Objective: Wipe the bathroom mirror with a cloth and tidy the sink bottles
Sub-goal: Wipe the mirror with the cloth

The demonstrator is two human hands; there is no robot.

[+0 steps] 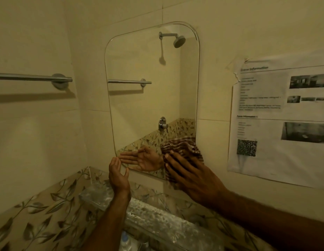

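A frameless mirror [152, 91] with rounded corners hangs on the tiled wall. My right hand [192, 176] presses a brown-and-white striped cloth [193, 151] flat against the mirror's lower right corner, fingers spread. Beside the mirror's lower left edge, my left hand [118, 175] hovers open, palm turned inward, holding nothing; its reflection shows in the glass. A clear bottle [125, 241] with a pale blue cap peeks out at the bottom, partly hidden by my left forearm.
A glass shelf [157, 214] with white spots runs below the mirror. A chrome towel bar [32, 77] is mounted on the left wall. A printed paper sheet [280, 120] with a QR code is taped to the right wall.
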